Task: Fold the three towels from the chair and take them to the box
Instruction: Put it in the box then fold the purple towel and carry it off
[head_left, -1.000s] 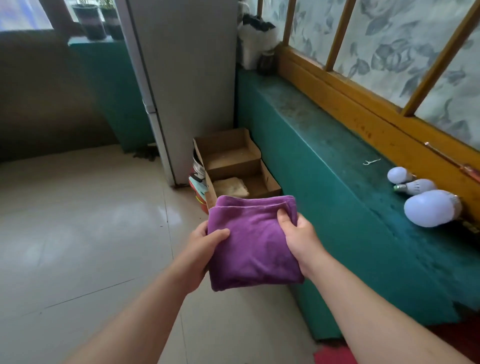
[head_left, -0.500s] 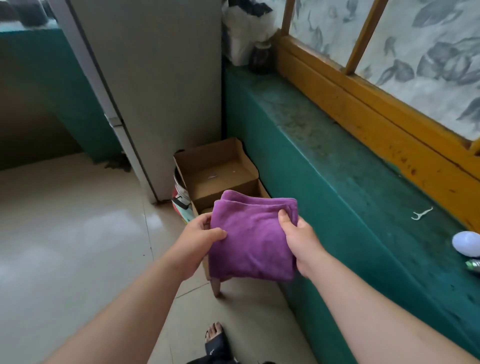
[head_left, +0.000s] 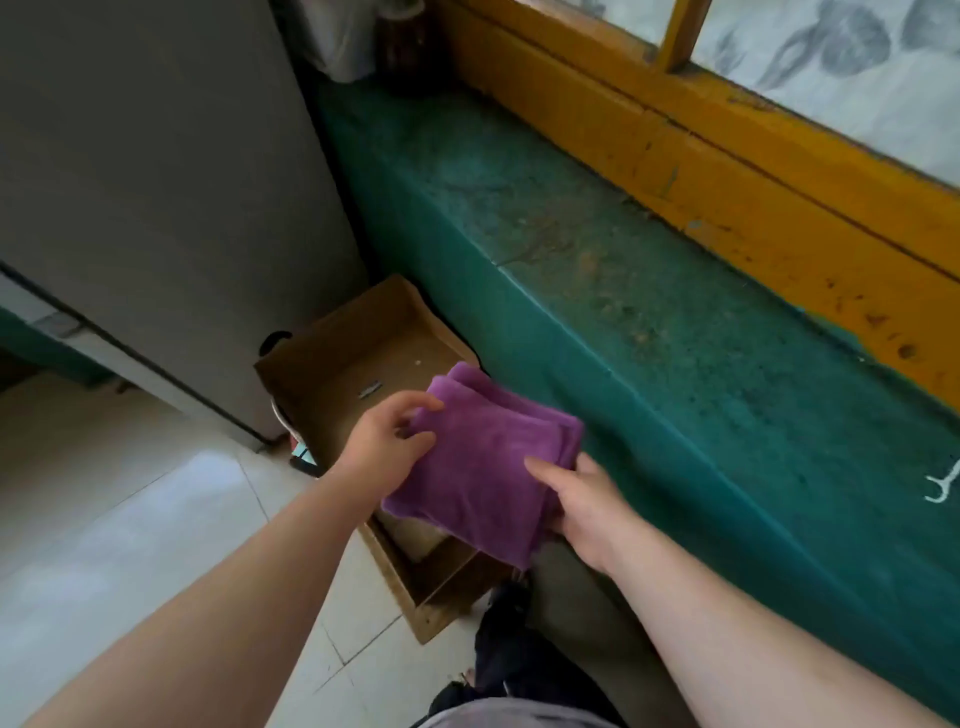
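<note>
A folded purple towel (head_left: 483, 462) hangs in the air over an open cardboard box (head_left: 358, 358) on the floor. My left hand (head_left: 387, 441) grips the towel's left edge, thumb on top. My right hand (head_left: 582, 499) holds its right lower edge from beneath, thumb across the top. The box has two compartments; the far one shows a bare bottom with a small scrap, the near one (head_left: 436, 577) is mostly hidden under the towel.
A grey cabinet (head_left: 156, 182) stands left of the box. A green ledge (head_left: 649, 322) with an orange window frame (head_left: 727, 156) runs along the right; a small white hook (head_left: 943, 491) lies on it. Pale floor tiles (head_left: 130, 519) spread to the left.
I have come closer to the box and the view has tilted down. Both hands have carried the towel forward and lower, over the box's near compartment.
</note>
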